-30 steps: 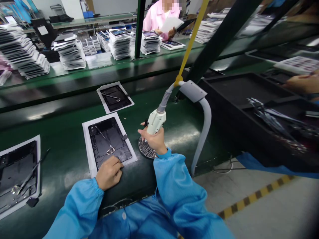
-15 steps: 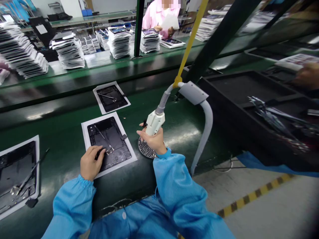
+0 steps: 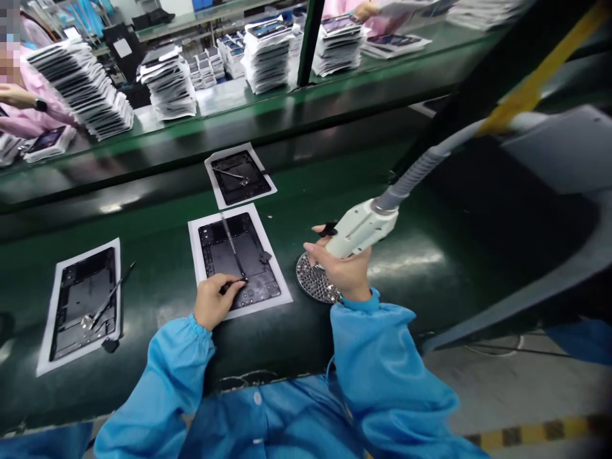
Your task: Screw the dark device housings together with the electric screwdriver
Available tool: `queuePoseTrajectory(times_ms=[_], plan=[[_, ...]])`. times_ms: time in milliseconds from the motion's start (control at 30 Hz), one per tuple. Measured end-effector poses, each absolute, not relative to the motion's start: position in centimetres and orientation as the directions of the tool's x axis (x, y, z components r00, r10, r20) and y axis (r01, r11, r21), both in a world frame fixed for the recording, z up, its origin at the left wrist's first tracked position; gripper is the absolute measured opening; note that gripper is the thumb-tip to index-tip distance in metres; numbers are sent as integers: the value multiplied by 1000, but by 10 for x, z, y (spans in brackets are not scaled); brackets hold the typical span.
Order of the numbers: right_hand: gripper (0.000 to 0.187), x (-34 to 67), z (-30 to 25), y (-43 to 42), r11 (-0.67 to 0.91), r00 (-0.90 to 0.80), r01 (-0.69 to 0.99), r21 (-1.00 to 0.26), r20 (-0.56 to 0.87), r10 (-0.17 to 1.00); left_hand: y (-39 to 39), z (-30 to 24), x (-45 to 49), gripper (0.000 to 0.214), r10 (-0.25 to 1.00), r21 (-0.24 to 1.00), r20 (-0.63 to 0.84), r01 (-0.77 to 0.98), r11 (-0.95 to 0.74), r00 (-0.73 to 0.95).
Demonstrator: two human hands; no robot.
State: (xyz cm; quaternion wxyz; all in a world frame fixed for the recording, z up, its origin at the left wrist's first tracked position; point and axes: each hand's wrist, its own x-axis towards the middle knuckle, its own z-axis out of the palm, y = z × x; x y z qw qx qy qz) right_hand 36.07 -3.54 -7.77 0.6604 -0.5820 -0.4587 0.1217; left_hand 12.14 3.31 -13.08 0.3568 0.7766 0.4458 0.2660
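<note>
A black tablet back housing [image 3: 239, 260] lies on a white sheet [image 3: 195, 255] on the green conveyor belt, straight ahead of me. My left hand [image 3: 214, 302] rests on its near edge, thumb and forefinger pinched on a small part I cannot make out. A thin flex strip [image 3: 232, 243] runs from there up across the housing. My right hand [image 3: 340, 270] is closed round a white electric screwdriver [image 3: 361, 227], its tip over a round perforated metal screw dish [image 3: 314, 284]. A grey hose [image 3: 417, 172] leads from the screwdriver up to the right.
Two more housings on white sheets lie on the belt, one [image 3: 82, 305] at the left, one [image 3: 240, 176] farther back. Stacks of white-wrapped parts [image 3: 168, 86] fill the far bench. A person in pink [image 3: 29, 108] works at the far left. A dark frame post [image 3: 459, 102] slants at the right.
My left hand shifted right along the housing's near edge and pinched a small part. The camera swung left and down; the right hand keeps the screwdriver over the dish.
</note>
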Motion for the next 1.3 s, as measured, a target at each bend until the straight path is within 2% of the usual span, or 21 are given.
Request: queuePoseTrajectory(times_ms=[100, 200, 267, 400, 567, 733, 833, 933, 1033, 1133, 1200, 1300], plan=[[20, 360, -76, -36, 295, 540, 362, -884, 457, 707, 27, -128, 120, 42, 875, 884, -162, 461, -76, 455], [22, 359, -75, -36, 293, 529, 382, -876, 468, 708, 21, -125, 121, 40, 816, 846, -281, 532, -37, 504], [23, 358, -75, -37, 302, 530, 388, -871, 479, 700, 18, -124, 122, 33, 821, 798, -243, 587, -133, 517], [20, 358, -76, -39, 295, 533, 390, -872, 475, 700, 13, -123, 126, 24, 861, 686, -51, 644, -337, 505], [26, 357, -75, -41, 272, 535, 421, -865, 480, 695, 6, -122, 131, 28, 891, 608, -97, 735, -300, 444], [25, 357, -75, -42, 295, 525, 352, -888, 448, 724, 5, -121, 126, 24, 888, 623, -118, 729, -282, 444], [21, 357, -76, -43, 300, 534, 340, -891, 446, 718, 2, -127, 120, 24, 883, 623, -60, 708, -331, 465], [16, 355, -75, -45, 293, 547, 342, -893, 442, 711, -5, -135, 112, 28, 829, 594, 110, 633, -497, 548], [15, 353, -72, -47, 287, 542, 348, -893, 441, 715, -9, -139, 102, 23, 665, 401, 335, 538, -742, 667], [16, 351, -69, -49, 292, 529, 377, -879, 463, 711, -5, -137, 96, 14, 498, 172, 454, 476, -862, 739], [23, 351, -68, -49, 301, 531, 380, -874, 473, 703, 0, -135, 96, 13, 436, 120, 483, 436, -892, 759], [28, 352, -69, -48, 331, 515, 368, -869, 487, 705, 6, -134, 99, 15, 395, 128, 508, 386, -914, 765]])
